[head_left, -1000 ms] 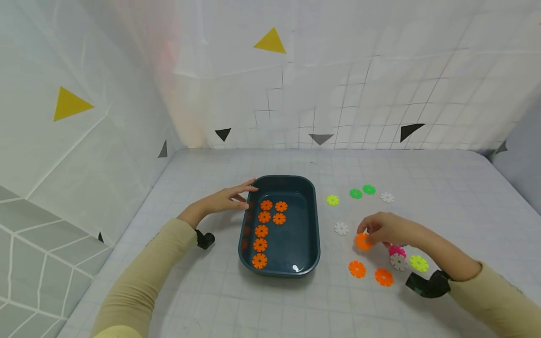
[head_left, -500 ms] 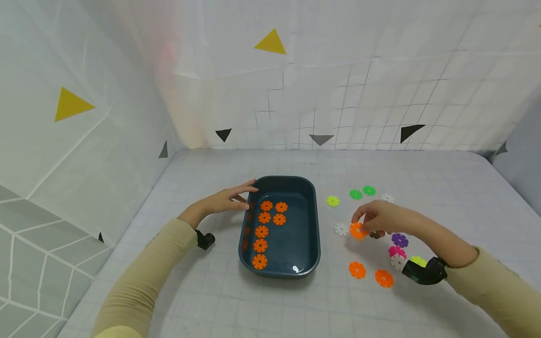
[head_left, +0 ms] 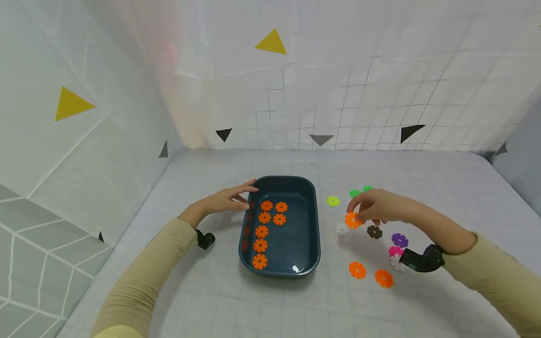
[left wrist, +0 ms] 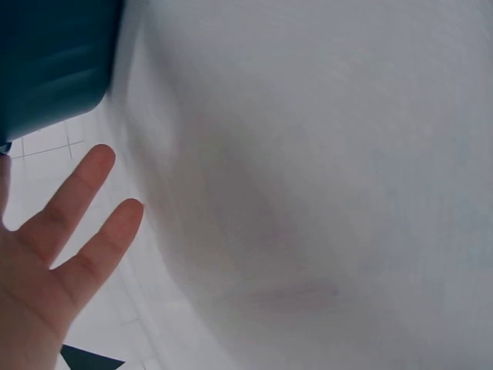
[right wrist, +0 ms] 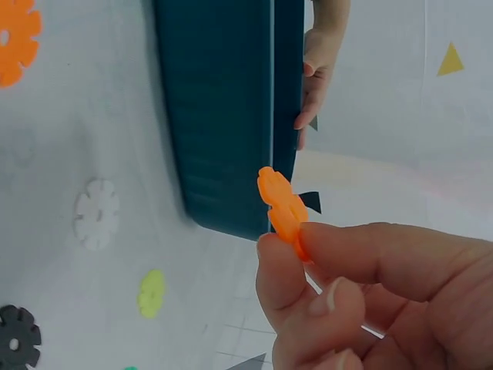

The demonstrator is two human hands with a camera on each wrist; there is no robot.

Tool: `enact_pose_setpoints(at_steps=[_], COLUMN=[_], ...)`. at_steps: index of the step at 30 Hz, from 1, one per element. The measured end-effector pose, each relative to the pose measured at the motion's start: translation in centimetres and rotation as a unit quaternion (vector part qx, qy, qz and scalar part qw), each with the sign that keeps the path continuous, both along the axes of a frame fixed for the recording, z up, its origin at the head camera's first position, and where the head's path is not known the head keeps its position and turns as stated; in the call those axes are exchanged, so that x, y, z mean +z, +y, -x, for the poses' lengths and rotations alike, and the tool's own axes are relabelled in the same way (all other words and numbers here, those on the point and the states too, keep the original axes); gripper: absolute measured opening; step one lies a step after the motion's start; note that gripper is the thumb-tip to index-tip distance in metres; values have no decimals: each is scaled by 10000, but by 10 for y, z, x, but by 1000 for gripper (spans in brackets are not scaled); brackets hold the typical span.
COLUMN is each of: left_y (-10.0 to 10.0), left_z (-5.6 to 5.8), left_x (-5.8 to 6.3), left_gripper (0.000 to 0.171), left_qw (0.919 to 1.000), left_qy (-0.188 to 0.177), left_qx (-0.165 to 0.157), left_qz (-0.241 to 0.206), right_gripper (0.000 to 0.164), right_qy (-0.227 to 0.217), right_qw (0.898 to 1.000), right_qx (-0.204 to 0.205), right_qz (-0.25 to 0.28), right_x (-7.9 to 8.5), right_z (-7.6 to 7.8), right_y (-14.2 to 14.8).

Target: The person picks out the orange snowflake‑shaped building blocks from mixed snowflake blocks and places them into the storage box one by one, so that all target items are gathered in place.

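Observation:
Between thumb and fingertips my right hand pinches an orange notched plastic disc, held up over the table right of the dark blue tray. The right wrist view shows the held disc tilted nearly edge-on, overlapping the tray's outer wall. At the tray's left rim rests my left hand, fingers spread and fairly straight. In the left wrist view, two of its fingers stretch out below the tray's corner. Inside the tray, several orange discs lie flat in two columns along the left side.
Two orange discs lie on the table at front right. Around the right hand are white, brown, purple, pink, yellow and green discs. Walls with coloured triangles stand behind and at the left.
My right hand has moved up and slightly left in the head view with the orange disc, uncovering the brown and purple discs. My left hand and the tray have stayed put.

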State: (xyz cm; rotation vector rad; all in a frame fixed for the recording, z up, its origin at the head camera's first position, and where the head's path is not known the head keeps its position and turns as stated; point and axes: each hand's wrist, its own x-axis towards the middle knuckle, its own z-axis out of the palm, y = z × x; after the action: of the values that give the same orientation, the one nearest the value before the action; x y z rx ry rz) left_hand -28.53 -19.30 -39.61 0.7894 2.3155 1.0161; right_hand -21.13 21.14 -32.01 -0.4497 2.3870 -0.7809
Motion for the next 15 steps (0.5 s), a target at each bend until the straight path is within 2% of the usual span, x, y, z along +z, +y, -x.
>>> enact_pose_setpoints(at_steps=[15], left_y=[0], left_z=[1], left_x=[0], left_gripper=[57], left_qw=[10000], left_qy=[15], left_qx=[-27], left_qz=[35], right_gripper=[22], right_qy=[260], right_qw=[9988], right_qx=[292], right_qz=[-302], right_x=[22], right_z=[12], right_y=[-21])
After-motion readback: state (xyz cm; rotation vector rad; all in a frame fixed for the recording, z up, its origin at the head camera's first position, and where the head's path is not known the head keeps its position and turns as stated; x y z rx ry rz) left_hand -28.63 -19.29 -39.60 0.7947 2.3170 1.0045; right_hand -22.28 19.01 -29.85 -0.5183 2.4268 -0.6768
